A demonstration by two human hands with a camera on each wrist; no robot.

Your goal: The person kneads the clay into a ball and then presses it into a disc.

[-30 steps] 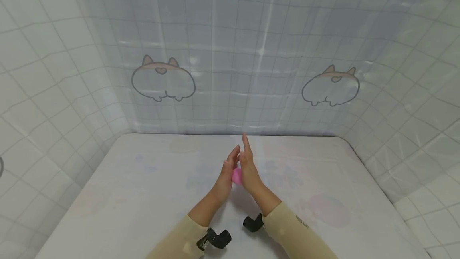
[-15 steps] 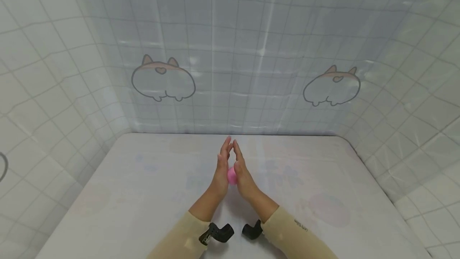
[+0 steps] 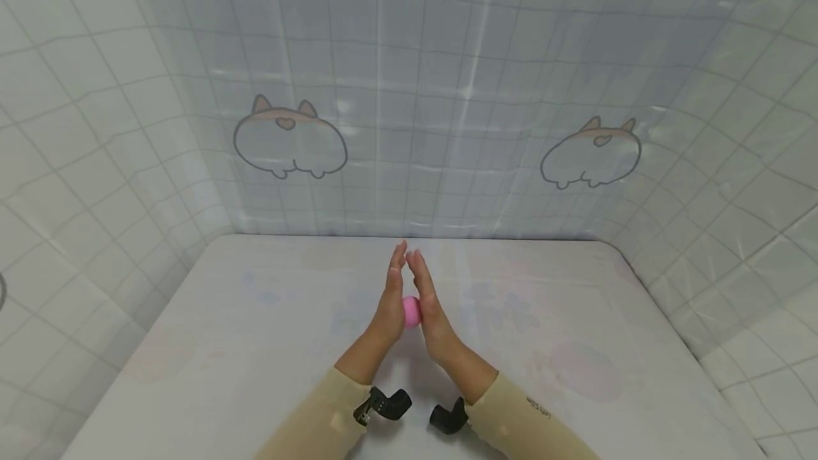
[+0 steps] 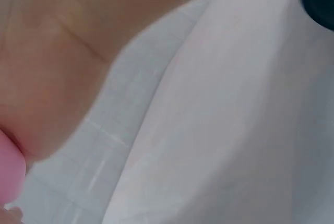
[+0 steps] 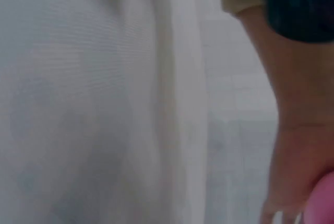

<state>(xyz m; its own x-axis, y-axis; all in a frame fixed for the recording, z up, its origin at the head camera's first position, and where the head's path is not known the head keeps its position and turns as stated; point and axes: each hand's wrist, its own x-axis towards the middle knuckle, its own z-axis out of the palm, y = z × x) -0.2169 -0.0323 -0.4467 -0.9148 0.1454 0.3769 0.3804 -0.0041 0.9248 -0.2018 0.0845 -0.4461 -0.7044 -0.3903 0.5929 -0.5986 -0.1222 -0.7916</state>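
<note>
A smooth pink lump (image 3: 412, 311), rounded like a ball of dough or clay, is pressed between the two palms in the head view; its exact material I cannot tell. My left hand (image 3: 390, 304) lies against its left side with fingers straight and pointing away. On the other side my right hand (image 3: 433, 312) presses with its palm, fingers also straight, the fingertips of both hands close together. In the left wrist view the pink lump (image 4: 9, 172) touches the heel of the palm at the left edge. The right wrist view has part of the pink lump (image 5: 322, 203) at the lower right corner.
Under the hands is a white table (image 3: 255, 346) with faint pastel prints. A grid-patterned sheet (image 3: 409, 126) with cartoon animal drawings hangs behind and at both sides. Black wrist cameras (image 3: 393, 404) sit on the beige sleeves (image 3: 326, 410).
The hands have slid against each other: the right hand has drawn back toward me and the left fingertips now reach slightly farther. The pink lump has shifted a little left and shows more.
</note>
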